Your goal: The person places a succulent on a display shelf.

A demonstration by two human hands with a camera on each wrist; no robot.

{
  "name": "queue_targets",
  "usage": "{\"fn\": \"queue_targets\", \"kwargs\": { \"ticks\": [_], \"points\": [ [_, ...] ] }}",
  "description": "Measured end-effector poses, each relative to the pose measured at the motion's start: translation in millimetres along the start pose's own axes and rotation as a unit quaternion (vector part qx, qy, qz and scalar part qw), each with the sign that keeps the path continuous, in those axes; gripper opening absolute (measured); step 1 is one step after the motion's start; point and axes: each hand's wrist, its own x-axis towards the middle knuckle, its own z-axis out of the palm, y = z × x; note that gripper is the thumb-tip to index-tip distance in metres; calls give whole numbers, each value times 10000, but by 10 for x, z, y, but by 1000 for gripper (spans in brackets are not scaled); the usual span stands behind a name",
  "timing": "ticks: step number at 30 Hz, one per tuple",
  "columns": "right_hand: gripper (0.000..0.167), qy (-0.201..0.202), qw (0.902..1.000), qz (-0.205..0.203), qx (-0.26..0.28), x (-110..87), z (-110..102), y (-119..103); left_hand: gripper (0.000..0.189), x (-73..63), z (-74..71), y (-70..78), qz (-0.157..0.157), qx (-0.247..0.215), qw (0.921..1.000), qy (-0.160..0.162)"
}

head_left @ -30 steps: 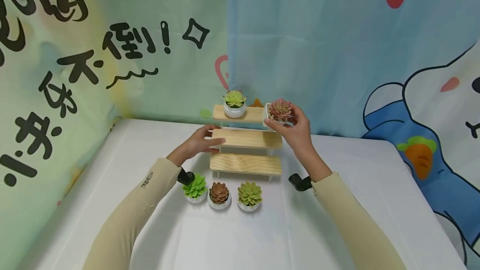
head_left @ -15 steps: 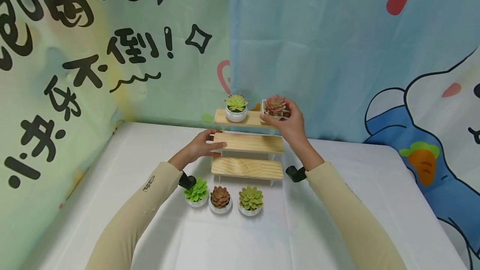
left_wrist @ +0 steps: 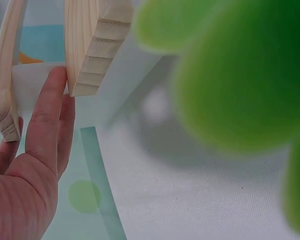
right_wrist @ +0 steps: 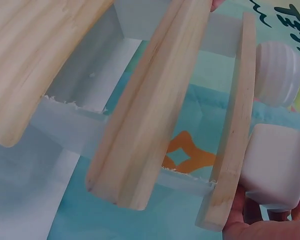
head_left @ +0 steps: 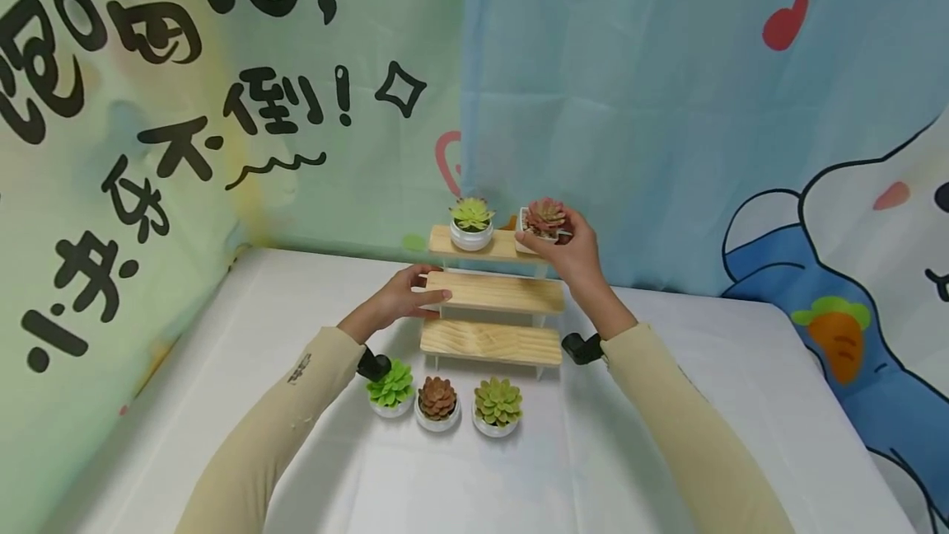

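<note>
My right hand [head_left: 580, 260] grips a potted pink succulent [head_left: 545, 217] at the right end of the three-tier wooden stand's top board [head_left: 498, 247]. In the right wrist view its square white pot [right_wrist: 275, 165] is against that board; whether it bears its full weight there, I cannot tell. My left hand [head_left: 396, 300] holds the left end of the middle board [head_left: 507, 293], thumb on top and other fingers behind. A green succulent in a round white pot [head_left: 472, 225] stands on the top board's left part.
In front of the stand, a bright green succulent [head_left: 390, 386], a brown one [head_left: 437, 399] and a yellow-green one [head_left: 497, 404] stand in round white pots on the white-covered table [head_left: 445, 484]. The bottom board [head_left: 489, 341] bears nothing. A printed cloth backdrop [head_left: 630, 105] rises behind.
My right hand has brought the pink succulent slightly left and down against the top board. The left hand keeps its hold on the stand. The head view has tilted up a little.
</note>
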Motion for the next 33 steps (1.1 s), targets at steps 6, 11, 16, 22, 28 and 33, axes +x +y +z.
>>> {"fn": "queue_targets", "kwargs": {
  "ticks": [6,11,16,22,28,33],
  "points": [
    [81,44,9998,-69,-179,39,13,2,60,-2,25,20,-19,36,10000,5],
    [81,125,9995,9,-283,39,12,11,60,26,48,29,-69,64,10000,-23],
    [80,130,9995,25,-303,38,-10,17,60,32,60,46,-39,160,9999,-40],
    [78,115,9995,33,-307,25,-10,29,60,19,81,29,-65,110,9999,-33],
    [83,61,9994,-36,-345,-9,-15,50,62,16,67,3,-65,83,9999,-40],
    [89,49,10000,-12,-85,-55,-15,75,62,-8,33,-12,-32,80,10000,20]
  ]
}}
